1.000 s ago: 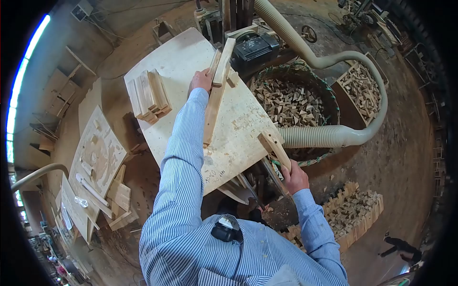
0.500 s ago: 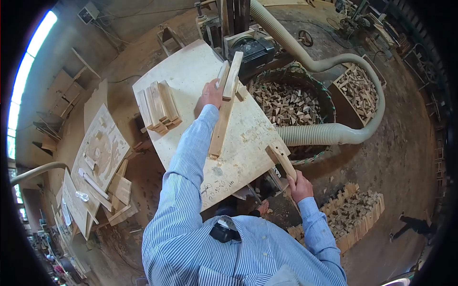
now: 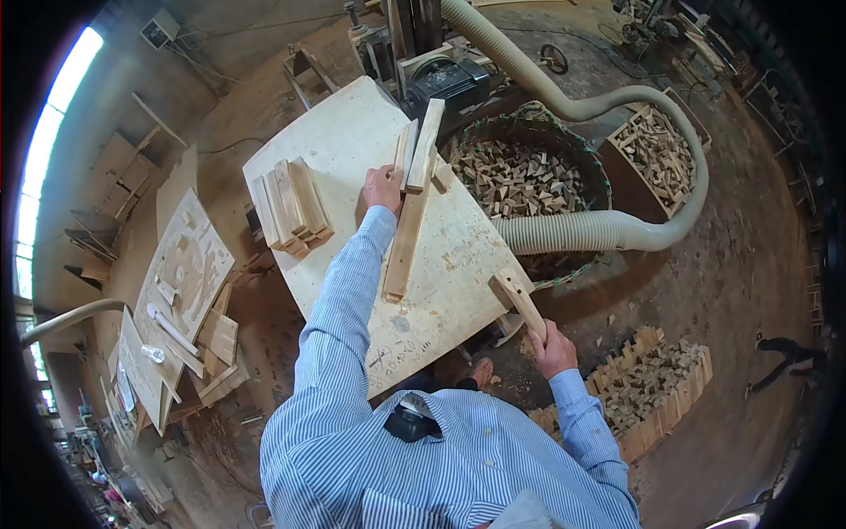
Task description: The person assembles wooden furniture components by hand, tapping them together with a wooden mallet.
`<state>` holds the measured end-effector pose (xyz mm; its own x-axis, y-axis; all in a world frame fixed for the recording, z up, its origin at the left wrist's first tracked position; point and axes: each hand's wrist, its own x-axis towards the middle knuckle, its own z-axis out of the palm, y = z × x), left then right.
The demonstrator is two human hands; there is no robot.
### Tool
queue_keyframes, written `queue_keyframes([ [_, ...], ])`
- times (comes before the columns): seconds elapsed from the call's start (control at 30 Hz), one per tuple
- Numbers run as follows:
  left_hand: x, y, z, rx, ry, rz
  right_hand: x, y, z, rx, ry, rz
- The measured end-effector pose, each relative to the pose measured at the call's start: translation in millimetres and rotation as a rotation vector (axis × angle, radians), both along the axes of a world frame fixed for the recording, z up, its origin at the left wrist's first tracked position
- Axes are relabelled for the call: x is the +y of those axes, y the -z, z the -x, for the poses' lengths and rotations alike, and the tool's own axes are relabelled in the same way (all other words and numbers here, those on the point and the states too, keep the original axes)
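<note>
On the pale tabletop (image 3: 458, 264), my left hand (image 3: 382, 188) has its fingers curled at the near end of a short wooden strip (image 3: 404, 152). A second wooden piece (image 3: 426, 145) lies slanted close beside that strip, and a longer wooden bar (image 3: 404, 251) runs from there toward me. My right hand (image 3: 555, 351) is closed round the near end of a wooden piece with dark holes (image 3: 518, 300). The far end of this piece is at the table's right corner. To the left of my left hand lies a stack of wooden strips (image 3: 291, 207).
Beyond the table are a dark motor (image 3: 448, 85) and a ribbed hose (image 3: 573, 231). The hose crosses a basket of wood offcuts (image 3: 533, 176). More offcuts fill a box (image 3: 656, 154) and a wood-edged pile (image 3: 652, 388). A second worktable (image 3: 189, 256) stands left.
My left hand has moved back toward me along the short strip, to its near end. My right hand keeps hold of its wooden piece. The whole view has shifted slightly.
</note>
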<state>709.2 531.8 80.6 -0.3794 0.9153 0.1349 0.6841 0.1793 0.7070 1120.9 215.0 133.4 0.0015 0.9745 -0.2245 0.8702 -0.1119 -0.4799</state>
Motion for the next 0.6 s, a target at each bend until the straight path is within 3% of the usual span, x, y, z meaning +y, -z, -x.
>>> queue_keyframes([
  [0.47, 44, -2, -6, -0.075, -0.012, 0.006, 6, -1, 0, -0.014, -0.016, 0.043],
  [0.6, 52, -29, -6, -0.095, -0.037, 0.103, 18, 2, 9, -0.020, -0.024, 0.034],
])
